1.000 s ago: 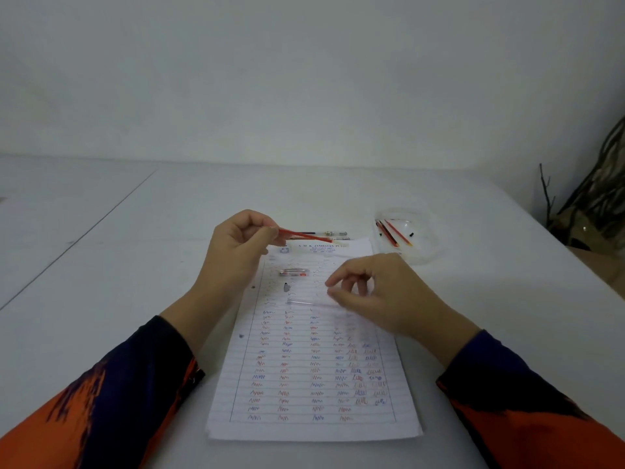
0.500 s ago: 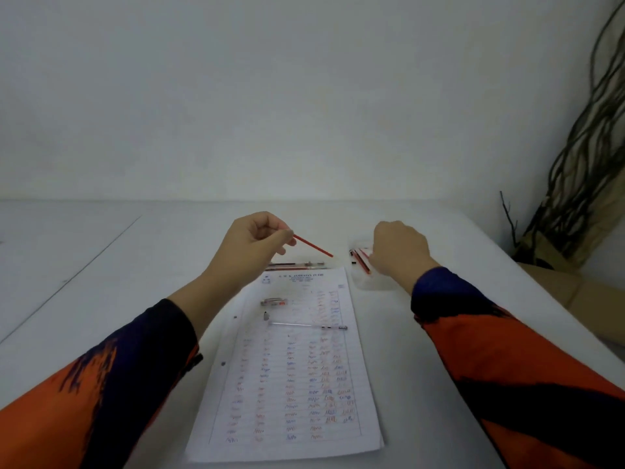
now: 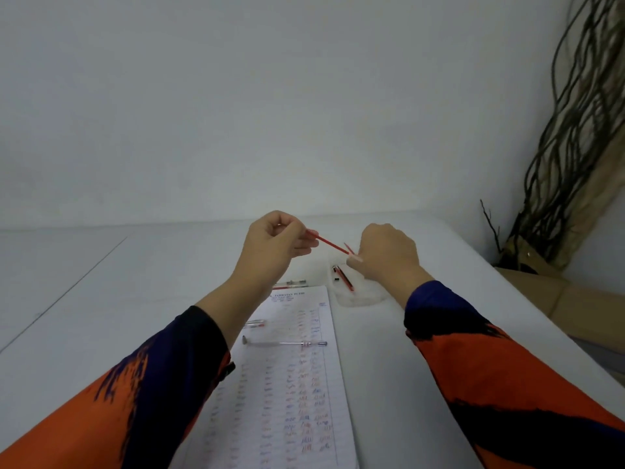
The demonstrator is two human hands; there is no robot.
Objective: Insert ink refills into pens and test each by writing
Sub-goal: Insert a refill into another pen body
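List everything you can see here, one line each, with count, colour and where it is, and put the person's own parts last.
Red refill: one, red, held in the air between both hands.
Clear pen barrel: one, transparent, lying across the sheet.
Pen cap: one, clear with red, on the sheet beside the left forearm.
Pens: at least one, clear, just beyond the sheet's top edge.
Lined sheet: one, white with rows of scribbles, on the table between the arms.
Clear container: one, transparent, right of the sheet, with red refills inside.
Table: one, white.
Dry branches: a bundle, dark, far right by the wall.
Left hand: pinches the refill's near end.
Right hand: grips a thin piece at the refill's far end.
Sleeves: two, orange and navy.
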